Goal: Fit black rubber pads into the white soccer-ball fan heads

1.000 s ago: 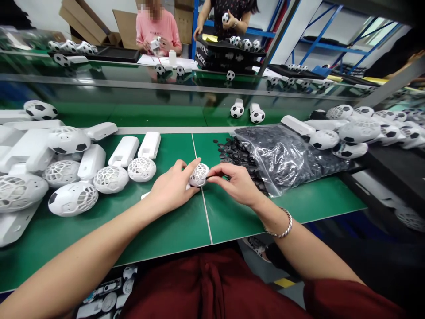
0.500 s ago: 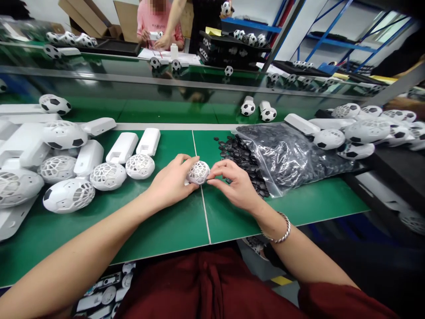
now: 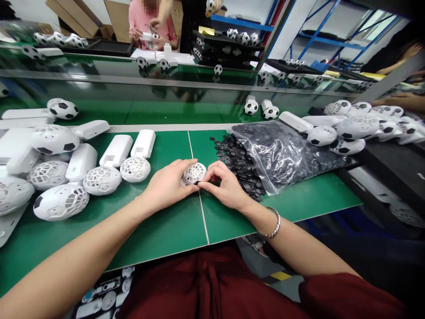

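Observation:
My left hand [image 3: 171, 182] is closed round a white ball-shaped housing [image 3: 195, 173] with a lattice pattern, low over the green table. My right hand [image 3: 223, 184] is at the ball's lower right side, thumb and forefinger pinched together. A small black piece [image 3: 199, 182] shows at those fingertips, against the ball; most of it is hidden. Just beyond the right hand lies a heap of small black pieces [image 3: 234, 153], spilling from a clear plastic bag [image 3: 282, 153].
White housings with ball ends [image 3: 102, 179] crowd the table's left side. More football-like units [image 3: 322, 135] are piled at the right. Two units [image 3: 251, 106] lie beyond the pale table edge [image 3: 166, 127]. Across the line sits a person in pink [image 3: 152, 26], with another person's arm near.
My right fingertips have shifted down along the ball's right side to its lower edge. The ball has turned a little in my left hand. The whole view has shifted slightly.

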Motion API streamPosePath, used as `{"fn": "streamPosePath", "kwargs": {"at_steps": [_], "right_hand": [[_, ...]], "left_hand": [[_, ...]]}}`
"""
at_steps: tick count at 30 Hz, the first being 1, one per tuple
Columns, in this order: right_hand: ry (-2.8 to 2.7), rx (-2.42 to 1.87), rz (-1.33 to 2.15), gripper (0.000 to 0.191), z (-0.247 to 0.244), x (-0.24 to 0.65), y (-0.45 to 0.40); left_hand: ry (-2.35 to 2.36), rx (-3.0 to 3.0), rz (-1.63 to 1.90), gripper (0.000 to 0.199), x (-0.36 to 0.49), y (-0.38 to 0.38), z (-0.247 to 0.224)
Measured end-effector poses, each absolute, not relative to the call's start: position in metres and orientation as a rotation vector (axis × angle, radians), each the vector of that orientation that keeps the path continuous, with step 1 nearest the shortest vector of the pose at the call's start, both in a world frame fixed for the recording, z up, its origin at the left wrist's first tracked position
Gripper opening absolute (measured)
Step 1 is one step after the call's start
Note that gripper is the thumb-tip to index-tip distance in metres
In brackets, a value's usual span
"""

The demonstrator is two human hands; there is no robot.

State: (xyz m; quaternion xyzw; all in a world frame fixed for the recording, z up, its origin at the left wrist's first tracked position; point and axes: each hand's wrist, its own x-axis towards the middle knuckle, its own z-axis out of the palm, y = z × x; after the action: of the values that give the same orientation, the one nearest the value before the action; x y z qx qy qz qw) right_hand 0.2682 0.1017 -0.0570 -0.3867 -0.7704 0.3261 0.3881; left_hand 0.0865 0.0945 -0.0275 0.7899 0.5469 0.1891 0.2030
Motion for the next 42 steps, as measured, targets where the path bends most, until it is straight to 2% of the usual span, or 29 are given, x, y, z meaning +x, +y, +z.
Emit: {"fn": "streamPosePath", "kwargs": {"at_steps": [7,10,13,18,23,26,30,33,36,39,42], "right_hand": [[-1.856,-1.008,1.030,0.016,-0.042,0.285,0.123],[-1.838,-1.165,0.767,0.010,-0.029,0.302,0.143],[-2.093,-1.354,0.434,0.005,-0.028,0.311,0.156],[-2.621,-1.384,0.085,0.013,-0.043,0.305,0.158],[-2.826,-1.262,-0.218,0.019,-0.047,0.305,0.159],[-2.666,-1.186,-0.085,0.020,-0.045,0.311,0.157],[-2.231,-1.080,0.477,0.013,-0.039,0.316,0.135],[-2.136,-0.968,0.775,0.005,-0.036,0.311,0.113],[-2.187,-0.847,0.857,0.005,-0.034,0.302,0.100],[-2.208,-0.823,0.800,0.008,-0.035,0.295,0.097],[-2.177,-0.857,0.753,0.007,-0.037,0.292,0.098]], "left_hand": [[1.465,2.301,0.505,0.056,0.094,0.092,-0.029],[1.374,2.384,0.384,0.059,0.099,0.087,-0.031],[1.351,2.425,0.321,0.054,0.101,0.083,-0.033],[1.355,2.525,0.390,0.052,0.100,0.082,-0.033],[1.347,2.621,0.389,0.058,0.102,0.087,-0.035],[1.386,2.623,0.441,0.059,0.099,0.093,-0.040],[1.423,2.621,0.456,0.063,0.094,0.099,-0.043],[1.376,2.578,0.412,0.065,0.091,0.100,-0.039],[1.320,2.523,0.364,0.069,0.090,0.098,-0.034],[1.343,2.458,0.400,0.079,0.092,0.097,-0.033],[1.395,2.414,0.489,0.075,0.094,0.096,-0.036]]}}
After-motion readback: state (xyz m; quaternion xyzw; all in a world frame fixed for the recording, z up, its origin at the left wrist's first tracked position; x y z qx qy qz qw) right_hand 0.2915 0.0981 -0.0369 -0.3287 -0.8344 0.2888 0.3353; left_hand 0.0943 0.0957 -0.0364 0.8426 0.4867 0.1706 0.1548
